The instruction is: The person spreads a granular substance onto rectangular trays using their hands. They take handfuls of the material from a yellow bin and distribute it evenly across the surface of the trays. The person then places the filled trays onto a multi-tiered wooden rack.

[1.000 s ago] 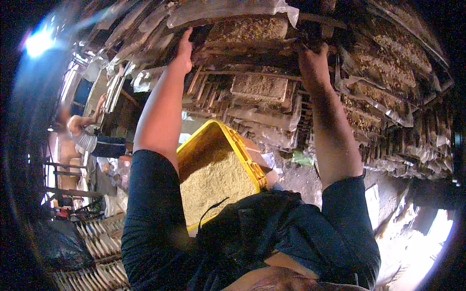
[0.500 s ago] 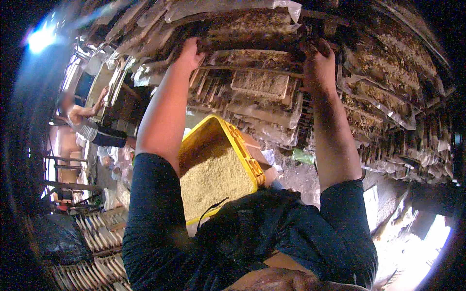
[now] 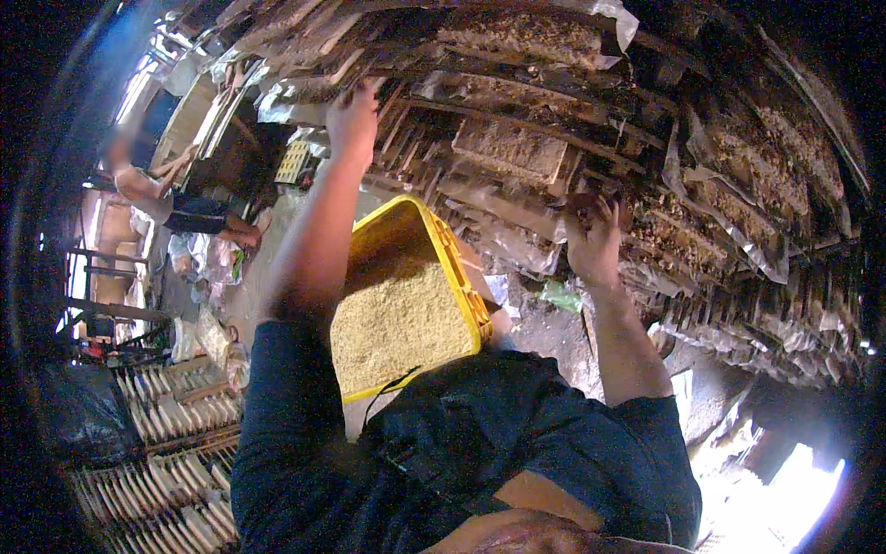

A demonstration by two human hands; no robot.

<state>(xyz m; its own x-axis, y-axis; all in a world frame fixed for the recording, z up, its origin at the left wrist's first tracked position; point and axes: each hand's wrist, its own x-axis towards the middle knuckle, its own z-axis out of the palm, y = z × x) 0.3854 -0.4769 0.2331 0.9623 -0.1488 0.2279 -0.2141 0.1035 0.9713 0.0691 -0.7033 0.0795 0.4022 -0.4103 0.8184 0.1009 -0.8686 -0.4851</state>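
My left hand [image 3: 353, 120] reaches to a wooden slat at the top of the view, fingers curled; what it grips is hidden and blurred. My right hand [image 3: 592, 235] is lower, in front of the racks, its bent fingers apart and slightly blurred. Between and around them are wooden racks [image 3: 554, 138] bearing slabs crusted with pale lumpy material [image 3: 508, 146] and draped with torn plastic sheets [image 3: 694, 166]. Below, between my forearms, a yellow crate [image 3: 426, 208] holds pale granular material [image 3: 397, 323].
At left, another person [image 3: 138, 189] reaches toward upright boards [image 3: 189, 120]. A small yellow crate [image 3: 293, 164] stands behind them. Stacked slats [image 3: 175, 406] and a black sheet [image 3: 88, 415] lie lower left. Plastic scraps [image 3: 558, 294] lie below the racks; bright light enters at lower right.
My right hand has come down from the upper rack, its fingers now more spread. My left hand stays high, curled where it was earlier straighter. The whole view has shifted slightly.
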